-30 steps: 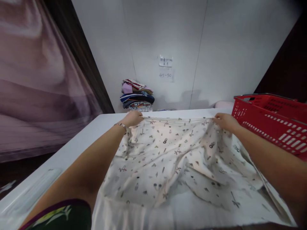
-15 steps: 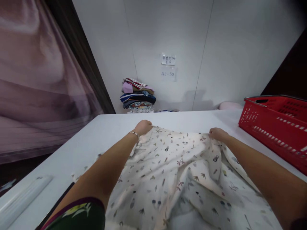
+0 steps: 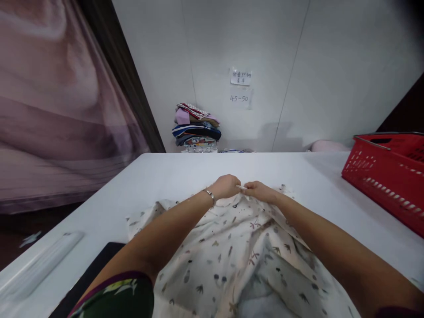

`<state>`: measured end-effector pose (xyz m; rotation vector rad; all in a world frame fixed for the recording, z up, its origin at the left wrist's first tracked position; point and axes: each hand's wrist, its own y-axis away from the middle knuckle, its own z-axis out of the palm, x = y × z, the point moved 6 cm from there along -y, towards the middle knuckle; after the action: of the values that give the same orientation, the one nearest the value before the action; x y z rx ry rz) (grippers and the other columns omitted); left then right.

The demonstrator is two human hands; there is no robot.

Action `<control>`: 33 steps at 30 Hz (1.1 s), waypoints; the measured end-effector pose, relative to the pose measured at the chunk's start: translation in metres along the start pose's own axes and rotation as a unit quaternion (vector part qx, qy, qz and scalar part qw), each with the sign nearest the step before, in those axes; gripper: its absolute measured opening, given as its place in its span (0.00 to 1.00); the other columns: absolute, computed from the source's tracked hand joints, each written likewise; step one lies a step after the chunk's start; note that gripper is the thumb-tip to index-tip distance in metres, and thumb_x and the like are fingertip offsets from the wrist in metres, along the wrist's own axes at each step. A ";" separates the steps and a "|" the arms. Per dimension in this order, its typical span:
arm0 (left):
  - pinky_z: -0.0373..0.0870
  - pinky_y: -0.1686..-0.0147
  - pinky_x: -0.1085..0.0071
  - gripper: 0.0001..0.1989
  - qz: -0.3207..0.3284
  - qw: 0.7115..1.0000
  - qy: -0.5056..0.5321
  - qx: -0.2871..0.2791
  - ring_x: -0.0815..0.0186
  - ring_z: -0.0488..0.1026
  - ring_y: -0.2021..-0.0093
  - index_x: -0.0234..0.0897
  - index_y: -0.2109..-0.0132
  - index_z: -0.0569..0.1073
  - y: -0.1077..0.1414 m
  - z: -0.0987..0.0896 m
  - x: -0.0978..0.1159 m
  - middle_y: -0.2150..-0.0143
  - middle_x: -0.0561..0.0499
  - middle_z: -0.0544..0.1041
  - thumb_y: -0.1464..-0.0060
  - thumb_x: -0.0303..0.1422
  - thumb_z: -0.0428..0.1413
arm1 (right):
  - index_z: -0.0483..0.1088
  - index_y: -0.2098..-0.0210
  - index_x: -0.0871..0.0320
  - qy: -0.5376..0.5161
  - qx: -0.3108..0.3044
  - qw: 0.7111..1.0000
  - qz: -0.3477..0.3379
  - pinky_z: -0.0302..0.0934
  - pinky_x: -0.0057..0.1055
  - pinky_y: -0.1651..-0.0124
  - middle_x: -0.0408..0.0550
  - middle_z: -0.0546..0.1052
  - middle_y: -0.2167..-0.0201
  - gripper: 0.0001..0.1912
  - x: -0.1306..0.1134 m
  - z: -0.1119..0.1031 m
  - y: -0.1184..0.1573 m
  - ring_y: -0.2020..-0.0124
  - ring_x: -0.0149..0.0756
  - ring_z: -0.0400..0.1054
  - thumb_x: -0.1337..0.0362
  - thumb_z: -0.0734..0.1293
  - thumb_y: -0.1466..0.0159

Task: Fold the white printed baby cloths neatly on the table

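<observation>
A white cloth (image 3: 212, 251) printed with small plants and shapes lies rumpled over the near middle of the table. At its far edge my left hand (image 3: 228, 185), with a bracelet on the wrist, is closed on the cloth. My right hand (image 3: 260, 191) pinches the same edge just to the right, its fingertips nearly meeting those of my left hand. A short pale strip of the edge shows between them. Folds spread from this point towards me, and some of the cloth is hidden under my forearms.
A red basket (image 3: 380, 185) stands on the white table (image 3: 165, 170) at the right. Folded clothes (image 3: 197, 128) are stacked beyond the far edge. A black flat object (image 3: 96, 265) and a clear plastic-like roll (image 3: 43, 265) lie at the left, near a pink curtain (image 3: 59, 110).
My hands have come together from wide apart, gathering the cloth's far edge between them. More of the black flat object shows, and the view has shifted slightly.
</observation>
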<state>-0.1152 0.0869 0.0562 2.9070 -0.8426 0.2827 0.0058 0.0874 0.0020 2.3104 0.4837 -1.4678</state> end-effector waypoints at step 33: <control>0.47 0.41 0.57 0.04 0.017 0.998 -0.032 0.046 0.64 0.70 0.64 0.38 0.69 0.68 0.205 -0.023 -0.018 0.70 0.53 0.73 0.52 0.34 0.54 | 0.71 0.60 0.53 0.385 0.107 0.916 -0.033 0.57 0.31 0.64 0.47 0.78 0.66 0.19 -0.008 0.014 0.117 0.64 0.42 0.70 0.51 0.55 0.37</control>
<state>-0.2436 -0.0726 0.0844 3.0042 -0.9140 0.2392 0.0457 -0.0223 0.0177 3.0360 0.6226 -0.5845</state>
